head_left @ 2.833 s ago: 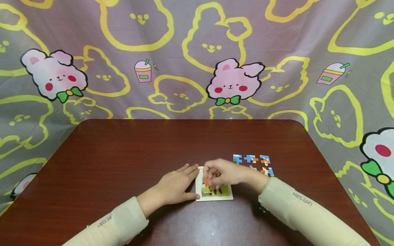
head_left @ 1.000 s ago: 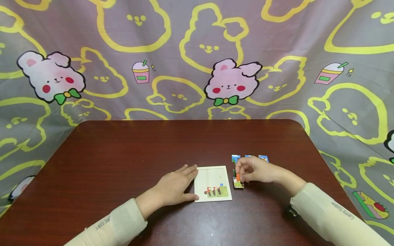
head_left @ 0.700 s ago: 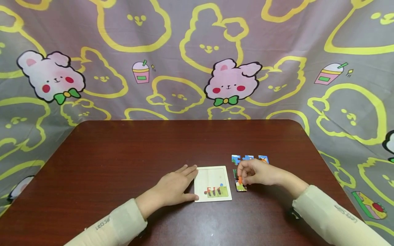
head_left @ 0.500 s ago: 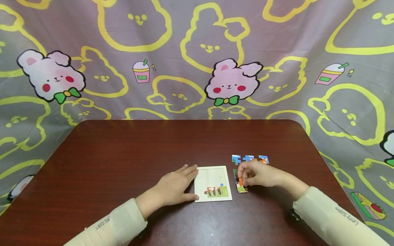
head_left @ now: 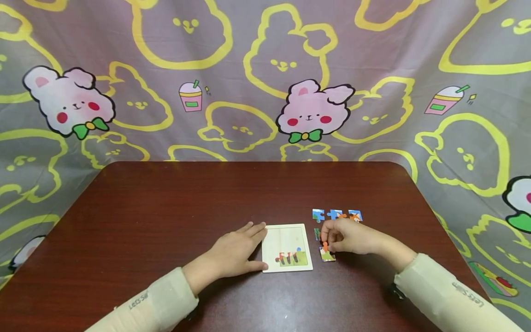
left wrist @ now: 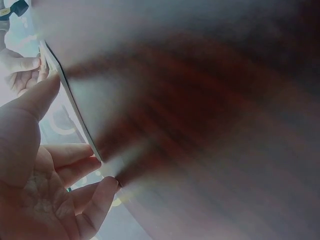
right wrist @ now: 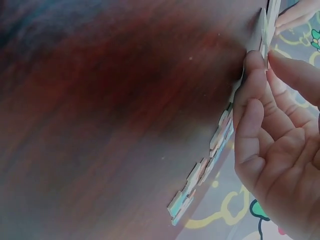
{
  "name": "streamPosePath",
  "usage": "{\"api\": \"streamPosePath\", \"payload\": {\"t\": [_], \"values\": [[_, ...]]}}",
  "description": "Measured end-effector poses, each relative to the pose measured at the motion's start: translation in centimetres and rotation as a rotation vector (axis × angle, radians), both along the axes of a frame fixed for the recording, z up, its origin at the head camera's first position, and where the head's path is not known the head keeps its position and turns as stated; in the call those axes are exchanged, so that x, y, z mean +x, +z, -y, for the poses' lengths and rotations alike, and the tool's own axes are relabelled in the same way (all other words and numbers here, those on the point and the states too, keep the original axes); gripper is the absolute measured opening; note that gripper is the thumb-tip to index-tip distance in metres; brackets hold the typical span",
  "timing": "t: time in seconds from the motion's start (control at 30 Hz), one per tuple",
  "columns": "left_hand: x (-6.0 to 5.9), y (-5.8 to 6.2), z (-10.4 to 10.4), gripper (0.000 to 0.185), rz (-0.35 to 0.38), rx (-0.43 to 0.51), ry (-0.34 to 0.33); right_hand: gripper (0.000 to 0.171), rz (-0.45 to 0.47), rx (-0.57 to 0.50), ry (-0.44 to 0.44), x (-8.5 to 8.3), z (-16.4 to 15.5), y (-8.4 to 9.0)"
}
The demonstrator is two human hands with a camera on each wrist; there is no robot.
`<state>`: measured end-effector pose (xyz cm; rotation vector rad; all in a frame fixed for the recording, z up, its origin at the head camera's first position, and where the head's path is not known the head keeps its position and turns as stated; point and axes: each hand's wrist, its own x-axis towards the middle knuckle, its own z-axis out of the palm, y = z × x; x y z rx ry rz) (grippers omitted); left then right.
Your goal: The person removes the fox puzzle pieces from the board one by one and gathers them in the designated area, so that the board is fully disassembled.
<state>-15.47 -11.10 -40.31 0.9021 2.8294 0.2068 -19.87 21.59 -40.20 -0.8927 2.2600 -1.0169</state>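
Note:
A white puzzle tray (head_left: 286, 240) lies on the dark wooden table (head_left: 166, 207), with a strip of green and orange picture along its near edge. My left hand (head_left: 254, 245) rests flat beside the tray, fingers and thumb touching its left edge; the left wrist view shows that hand (left wrist: 45, 165) against the tray edge (left wrist: 70, 100). My right hand (head_left: 327, 240) pinches a puzzle piece (head_left: 327, 254) with orange and green on it and holds it down on the table just right of the tray. In the right wrist view the fingertips (right wrist: 255, 65) grip the piece (right wrist: 260, 30).
Several loose puzzle pieces (head_left: 337, 215) lie in rows behind my right hand, partly hidden by it; their edges (right wrist: 200, 175) show in the right wrist view. A patterned cloth (head_left: 265, 78) hangs behind and around the table.
My right hand lifted the piece off the tray, carried it to the table on the right and slid it a little nearer to me. The left hand has stayed put.

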Motion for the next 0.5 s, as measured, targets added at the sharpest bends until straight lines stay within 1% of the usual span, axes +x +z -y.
{"api": "streamPosePath", "payload": {"t": [0.33,0.5], "values": [[-0.01,0.07,0.02,0.084,0.012,0.001,0.005,0.013,-0.079,0.072,-0.016,0.23,0.20,0.52],[-0.10,-0.01,0.06,0.084,0.016,-0.001,0.006,0.013,-0.099,0.095,-0.021,0.40,0.20,0.81]]}}
